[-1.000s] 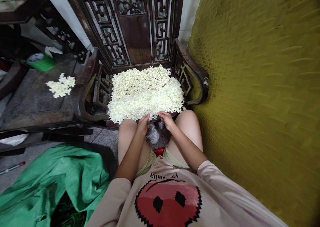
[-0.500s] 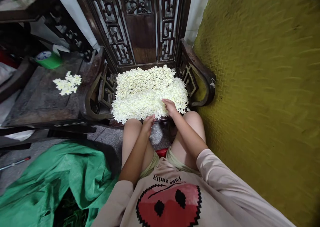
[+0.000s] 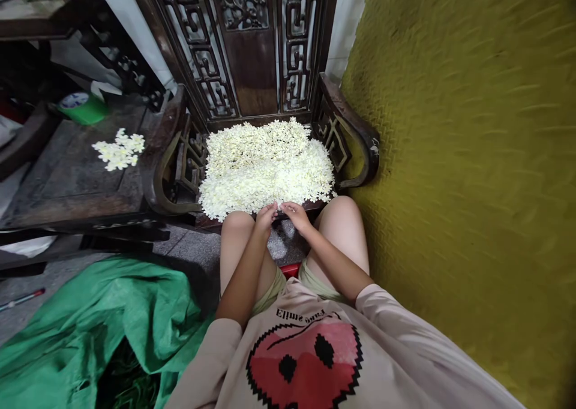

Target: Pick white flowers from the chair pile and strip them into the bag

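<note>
A thick layer of small white flowers (image 3: 265, 166) covers the seat of a dark carved wooden chair (image 3: 256, 67). At its front edge, just above my knees, my left hand (image 3: 267, 216) and my right hand (image 3: 294, 215) are close together, fingertips nearly meeting. The fingers of both are pinched together. Something small and white shows between the fingertips, too small to make out clearly. A smaller cluster of white flowers (image 3: 119, 150) lies on the wooden surface to the left.
On the left wooden seat (image 3: 72, 175) stands a green tape roll (image 3: 83, 108). A green sack (image 3: 130, 301) with dark contents lies open on the floor at lower left. A yellow textured wall (image 3: 459, 157) rises close on the right.
My right hand has come back from the flower pile towards my left hand at the front edge. My left hand has barely moved. The view has shifted slightly.
</note>
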`<action>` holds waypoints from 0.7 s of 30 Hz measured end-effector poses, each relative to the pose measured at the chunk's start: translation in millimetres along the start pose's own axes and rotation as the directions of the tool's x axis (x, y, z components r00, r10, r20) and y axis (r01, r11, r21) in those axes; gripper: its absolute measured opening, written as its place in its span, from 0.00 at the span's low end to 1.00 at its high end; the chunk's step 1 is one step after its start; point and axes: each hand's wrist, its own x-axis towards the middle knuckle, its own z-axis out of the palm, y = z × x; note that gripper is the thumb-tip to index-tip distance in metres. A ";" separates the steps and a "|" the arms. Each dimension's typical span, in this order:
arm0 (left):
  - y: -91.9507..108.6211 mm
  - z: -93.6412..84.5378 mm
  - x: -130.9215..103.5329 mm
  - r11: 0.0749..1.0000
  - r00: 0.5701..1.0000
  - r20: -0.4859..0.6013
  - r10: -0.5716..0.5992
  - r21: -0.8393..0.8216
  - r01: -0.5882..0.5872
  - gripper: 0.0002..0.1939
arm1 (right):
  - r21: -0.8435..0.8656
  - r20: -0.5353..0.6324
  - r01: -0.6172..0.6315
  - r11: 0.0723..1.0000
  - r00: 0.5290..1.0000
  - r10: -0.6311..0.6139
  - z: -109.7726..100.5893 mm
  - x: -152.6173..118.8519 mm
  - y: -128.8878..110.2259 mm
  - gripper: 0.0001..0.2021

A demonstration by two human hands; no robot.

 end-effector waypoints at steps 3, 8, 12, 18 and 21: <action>-0.4 -1.5 -3.9 0.999 1.000 0.025 0.006 0.053 -0.008 0.15 | 0.073 0.025 -0.043 0.996 0.999 0.041 -3.2 0.7 -0.9 0.16; -2.6 0.7 -9.1 0.977 0.989 0.047 0.137 0.157 -0.143 0.15 | 0.040 -0.030 -0.006 0.999 1.000 0.007 -5.7 0.7 1.0 0.11; -6.0 1.4 -8.7 0.935 0.954 0.048 0.298 0.187 -0.301 0.13 | -0.014 -0.079 -0.020 1.000 0.997 0.019 -5.7 2.3 3.5 0.09; -6.1 -3.9 -4.0 0.872 0.897 -0.034 0.441 0.251 -0.420 0.05 | 0.061 -0.031 -0.045 0.997 0.998 0.047 -2.2 -0.5 -2.2 0.11; -5.8 -3.7 -3.5 0.911 0.923 -0.044 0.381 0.184 -0.368 0.06 | 0.116 0.030 -0.108 0.987 0.994 0.105 -1.5 -2.4 -5.2 0.13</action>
